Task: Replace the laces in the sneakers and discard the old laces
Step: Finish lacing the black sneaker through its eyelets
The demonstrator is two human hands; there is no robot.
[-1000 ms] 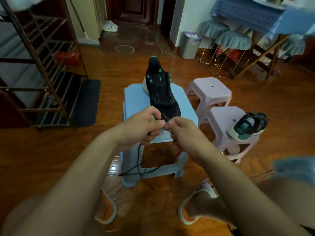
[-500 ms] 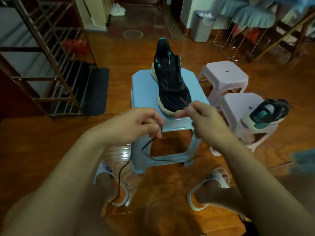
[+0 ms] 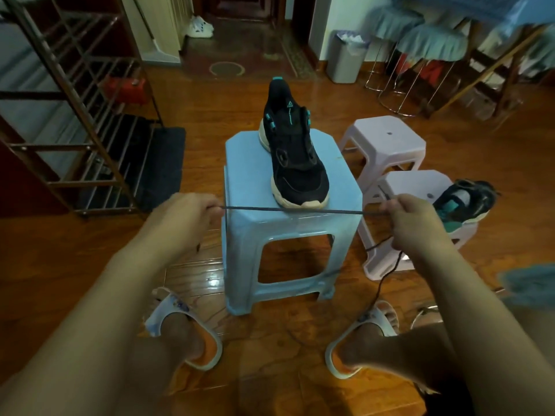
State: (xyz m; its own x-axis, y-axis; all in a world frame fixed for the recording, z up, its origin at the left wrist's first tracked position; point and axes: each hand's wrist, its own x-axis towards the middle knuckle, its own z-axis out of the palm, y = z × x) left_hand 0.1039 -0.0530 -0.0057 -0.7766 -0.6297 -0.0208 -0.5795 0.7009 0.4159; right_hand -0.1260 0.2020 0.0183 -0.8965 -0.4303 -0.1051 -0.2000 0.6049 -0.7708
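Head camera: a person's left hand and right hand each pinch a dark lace, fingers curled round it, drawing it taut in a straight line across the front of a blue stool. Half a second ago the hands were close together with the lace slack between them; they have since moved well apart. That suggests the lace is free of the shoe and being straightened, either for threading or for discarding; which lace it is cannot be told. Its long axis runs left to right, with a loose tail hanging from the right hand toward the floor. A black sneaker stands on the stool, toe toward the person, heel away. The second sneaker lies on a nearby pale stool.
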